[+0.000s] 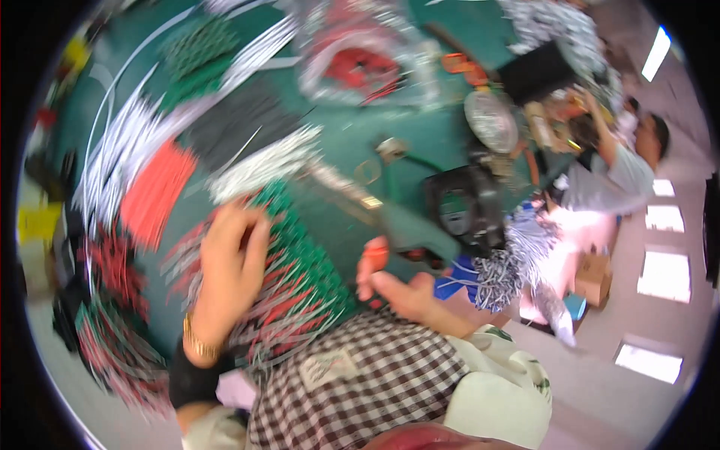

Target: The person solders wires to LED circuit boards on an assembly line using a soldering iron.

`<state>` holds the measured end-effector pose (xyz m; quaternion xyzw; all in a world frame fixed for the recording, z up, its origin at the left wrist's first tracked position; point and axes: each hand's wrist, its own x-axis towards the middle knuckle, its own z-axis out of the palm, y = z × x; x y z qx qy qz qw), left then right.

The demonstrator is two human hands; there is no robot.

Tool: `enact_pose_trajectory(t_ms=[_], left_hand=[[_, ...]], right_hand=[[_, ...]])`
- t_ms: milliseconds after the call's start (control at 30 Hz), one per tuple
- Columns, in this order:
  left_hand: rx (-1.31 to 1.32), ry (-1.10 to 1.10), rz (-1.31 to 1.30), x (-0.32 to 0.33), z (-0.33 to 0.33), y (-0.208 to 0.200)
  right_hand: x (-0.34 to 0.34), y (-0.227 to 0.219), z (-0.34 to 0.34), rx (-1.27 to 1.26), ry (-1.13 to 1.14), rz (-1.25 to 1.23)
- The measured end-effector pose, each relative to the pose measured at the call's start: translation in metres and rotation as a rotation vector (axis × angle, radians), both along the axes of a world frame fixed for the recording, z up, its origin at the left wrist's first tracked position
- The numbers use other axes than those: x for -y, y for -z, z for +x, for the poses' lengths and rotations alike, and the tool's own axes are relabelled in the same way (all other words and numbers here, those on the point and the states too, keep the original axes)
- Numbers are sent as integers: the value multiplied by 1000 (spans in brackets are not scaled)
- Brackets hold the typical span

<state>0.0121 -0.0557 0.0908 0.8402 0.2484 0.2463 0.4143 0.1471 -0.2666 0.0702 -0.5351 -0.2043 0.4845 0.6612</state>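
Observation:
My left hand (pixel 232 259), with a gold band at the wrist, lies over the upper left edge of a green row of small pieces (pixel 304 255). Its fingers are curled together, and what they pinch is hidden. Red and grey wires (pixel 274 319) fan out from that green row toward my checked apron. To the right, my right hand (pixel 409 296) is apart from the row, its fingers bent. A blurred orange-red shape (pixel 373 255) lies against its thumb; I cannot tell whether it is a finger covering or a held object.
White (pixel 266 161), black (pixel 244 124) and red (pixel 157 195) wire bundles lie on the green table. Beyond are a clear bag with red coils (pixel 360 67) and a black device (pixel 465 210). Bundled grey wires (pixel 517 259) sit at right, near another person (pixel 611 169).

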Motion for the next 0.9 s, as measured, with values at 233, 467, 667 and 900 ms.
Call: enact_pose_trajectory(t_ms=[233, 467, 667, 900], left_hand=[[140, 183, -1491, 47, 7, -29], [13, 329, -1794, 56, 20, -27], [-32, 376, -1915, 54, 17, -23], [-31, 187, -795, 78, 14, -16]], right_hand=[[-26, -26, 5, -66, 31, 221], [-26, -40, 9, -29, 16, 346], [-24, -34, 4, 169, 51, 273], [-29, -24, 1, 199, 153, 294]])
